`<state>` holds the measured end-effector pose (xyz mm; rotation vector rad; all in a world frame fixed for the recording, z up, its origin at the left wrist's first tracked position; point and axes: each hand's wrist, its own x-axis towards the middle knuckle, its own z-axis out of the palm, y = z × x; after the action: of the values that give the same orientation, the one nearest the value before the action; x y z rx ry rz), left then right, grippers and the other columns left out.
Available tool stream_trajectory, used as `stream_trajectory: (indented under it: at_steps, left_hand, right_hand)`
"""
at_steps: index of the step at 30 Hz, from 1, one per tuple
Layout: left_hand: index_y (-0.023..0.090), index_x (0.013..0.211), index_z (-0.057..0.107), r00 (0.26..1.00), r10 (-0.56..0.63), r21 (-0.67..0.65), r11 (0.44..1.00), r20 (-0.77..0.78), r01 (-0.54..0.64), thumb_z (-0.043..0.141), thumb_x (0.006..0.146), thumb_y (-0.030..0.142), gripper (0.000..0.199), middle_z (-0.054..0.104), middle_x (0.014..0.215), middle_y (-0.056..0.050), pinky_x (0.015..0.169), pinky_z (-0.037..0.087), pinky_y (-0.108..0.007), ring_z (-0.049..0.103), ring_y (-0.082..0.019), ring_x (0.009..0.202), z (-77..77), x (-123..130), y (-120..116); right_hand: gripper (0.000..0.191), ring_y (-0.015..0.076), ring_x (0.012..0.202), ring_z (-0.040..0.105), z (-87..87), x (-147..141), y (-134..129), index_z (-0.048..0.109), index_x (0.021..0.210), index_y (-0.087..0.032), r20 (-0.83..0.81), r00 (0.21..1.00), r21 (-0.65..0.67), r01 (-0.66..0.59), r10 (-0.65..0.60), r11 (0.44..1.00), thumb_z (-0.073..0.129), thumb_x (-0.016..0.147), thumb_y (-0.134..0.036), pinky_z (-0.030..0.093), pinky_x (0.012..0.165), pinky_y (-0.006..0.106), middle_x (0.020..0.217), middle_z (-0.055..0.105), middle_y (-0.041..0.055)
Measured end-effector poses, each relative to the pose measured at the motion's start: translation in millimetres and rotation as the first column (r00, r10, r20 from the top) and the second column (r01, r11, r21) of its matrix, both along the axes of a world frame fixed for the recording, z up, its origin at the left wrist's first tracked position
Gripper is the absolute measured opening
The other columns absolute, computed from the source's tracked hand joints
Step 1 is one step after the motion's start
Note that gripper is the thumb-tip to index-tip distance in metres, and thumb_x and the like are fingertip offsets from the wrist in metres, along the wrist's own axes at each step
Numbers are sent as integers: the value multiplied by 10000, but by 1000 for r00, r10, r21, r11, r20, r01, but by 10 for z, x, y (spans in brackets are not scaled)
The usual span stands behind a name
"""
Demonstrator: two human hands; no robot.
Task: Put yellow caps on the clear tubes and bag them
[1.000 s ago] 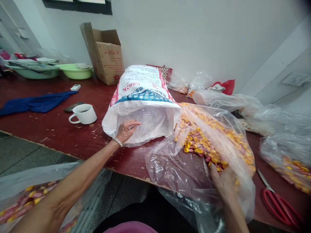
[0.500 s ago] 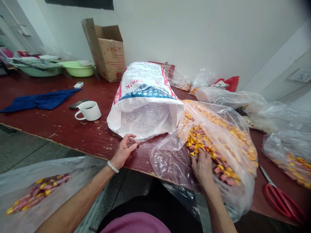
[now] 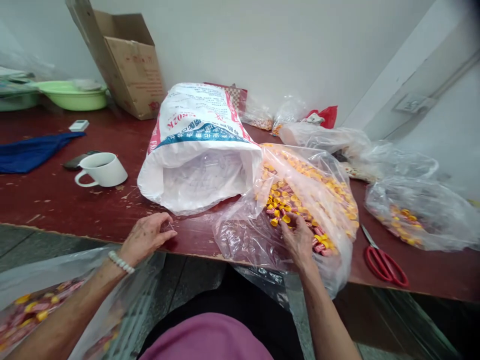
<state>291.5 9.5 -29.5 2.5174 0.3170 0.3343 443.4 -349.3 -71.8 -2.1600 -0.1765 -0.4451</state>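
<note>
My left hand (image 3: 148,235), with a pale bead bracelet on the wrist, hovers at the table's front edge. Its fingers are loosely curled, the thumb apart from them, and I see nothing held. My right hand (image 3: 299,241) reaches into the open clear plastic bag (image 3: 240,237) of small yellow-and-pink pieces (image 3: 318,190). Thumb and fingertips close on a yellow cap-like piece (image 3: 286,219); the fingers partly hide it. Between and beyond my hands lies a white woven sack (image 3: 198,120) with red and blue print. Its mouth faces me and shows a clear liner.
On the left are a white mug (image 3: 105,170), a blue cloth (image 3: 33,152), a green basin (image 3: 75,97) and a cardboard box (image 3: 131,75). Red-handled scissors (image 3: 384,265) and another clear bag (image 3: 442,215) lie right. A bag of pieces (image 3: 41,305) hangs below the table's left edge.
The view has swung right, so the table things sit further left. My left hand has drawn back from the sack's mouth and its fingers have curled. My right hand has closed on a yellow piece.
</note>
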Motion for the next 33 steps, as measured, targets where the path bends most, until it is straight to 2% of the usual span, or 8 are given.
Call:
stream_trajectory:
  at_steps: [4,7,10,12,15,18,22,33]
  left_hand:
    - [201,700,613,979,144,-348,919,-145,-186,732,612,456,295,597,537,21,498,372,-243,560,-166,520,55,-88,-104]
    - [174,737,570,985,76,-824,541,-155,-172,731,651,464,343,669,650,-14,480,406,-223,614,-154,541,21,-103,-459]
    - [167,754,552,993,-29,-985,132,-113,-109,724,695,429,319,671,646,-21,505,442,-227,636,-152,560,-40,-81,-907]
    - [163,775,565,991,-89,-993,-52,-102,-107,713,720,421,303,666,653,-21,536,463,-238,649,-159,591,-77,-79,-1141]
    - [160,794,589,982,-171,-970,-212,-84,-120,701,745,405,273,666,710,-22,566,473,-248,655,-158,618,-119,-109,-1328]
    - [165,852,617,964,-262,-957,-270,-33,-106,672,788,355,208,664,769,-29,615,482,-264,653,-152,648,-140,-150,-1383]
    - [151,899,632,935,-348,-973,-229,69,-14,610,837,358,217,657,754,-50,635,482,-288,656,-173,650,-118,-180,-1403]
    - [123,958,589,892,-435,-971,-239,123,17,571,859,350,249,682,773,-90,577,508,-263,665,-176,590,-76,-166,-1429]
  right_hand:
    - [394,189,817,647,209,-358,207,548,1045,-158,-61,991,281,-98,120,955,575,794,-460,520,757,352,936,678,92]
    - [357,164,815,639,392,-779,520,556,1047,-194,-109,934,554,-228,341,801,652,776,-407,514,757,312,896,675,47]
    - [329,137,783,609,458,-1105,795,582,1070,-217,-118,857,654,-313,502,689,664,785,-362,501,716,273,909,659,26]
    - [297,129,784,594,430,-1194,871,595,1062,-220,-110,856,636,-330,505,698,655,798,-344,491,711,262,934,650,24]
    - [286,131,797,585,374,-1186,824,602,1059,-225,-108,892,582,-302,440,755,658,800,-334,485,733,270,936,646,20]
    - [286,142,793,597,366,-1143,714,612,1072,-224,-126,857,531,-367,499,764,643,814,-343,496,740,289,917,653,23]
    - [285,156,822,614,400,-1138,648,626,1100,-221,-170,780,492,-461,602,738,585,857,-363,512,762,309,932,656,36]
    - [223,118,749,613,439,-1139,651,662,1024,-239,-217,724,697,-355,655,623,590,863,-376,502,753,275,845,677,-10]
